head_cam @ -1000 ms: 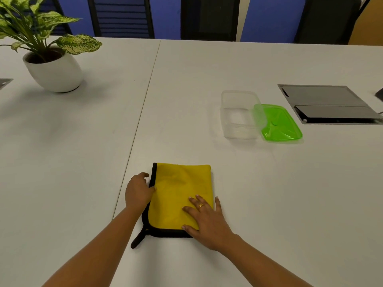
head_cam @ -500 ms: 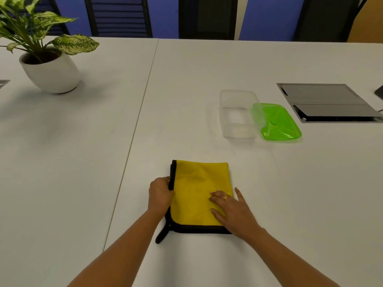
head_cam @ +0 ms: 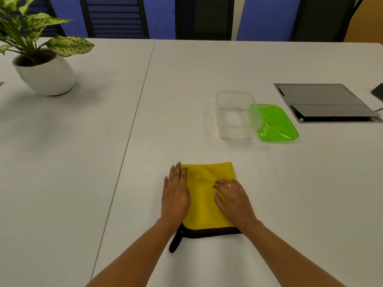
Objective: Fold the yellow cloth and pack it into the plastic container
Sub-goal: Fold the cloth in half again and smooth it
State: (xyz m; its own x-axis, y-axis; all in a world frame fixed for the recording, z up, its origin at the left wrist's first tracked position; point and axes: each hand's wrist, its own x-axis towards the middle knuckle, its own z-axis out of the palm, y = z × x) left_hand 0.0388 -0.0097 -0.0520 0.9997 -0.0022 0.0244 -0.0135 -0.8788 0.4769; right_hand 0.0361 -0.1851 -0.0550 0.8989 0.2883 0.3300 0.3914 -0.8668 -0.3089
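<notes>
While both palms lie flat on the folded yellow cloth (head_cam: 204, 195), I judge the folding step nearly done and the pressing-flat in hand. My left hand (head_cam: 175, 196) has its fingers straight and together, spread over the cloth's left edge, gripping nothing; my right hand (head_cam: 234, 200) rests with fingers loosely extended on the cloth's right half, a ring showing, also holding nothing. The cloth lies directly under the fingertips on the white table (head_cam: 207, 65), its black-trimmed edge and hanging loop (head_cam: 175, 243) back toward my wrists.

Next, I think, comes either one more fold or a pinch under both side edges to lift the bundle; it looks wider than the box, so another fold seems wise.

Ahead of my right fingertips and well apart stands the clear plastic container (head_cam: 235, 114), open and, as far as I see, empty. Its green lid (head_cam: 276, 125) lies just beside it, touching its right wall.
</notes>
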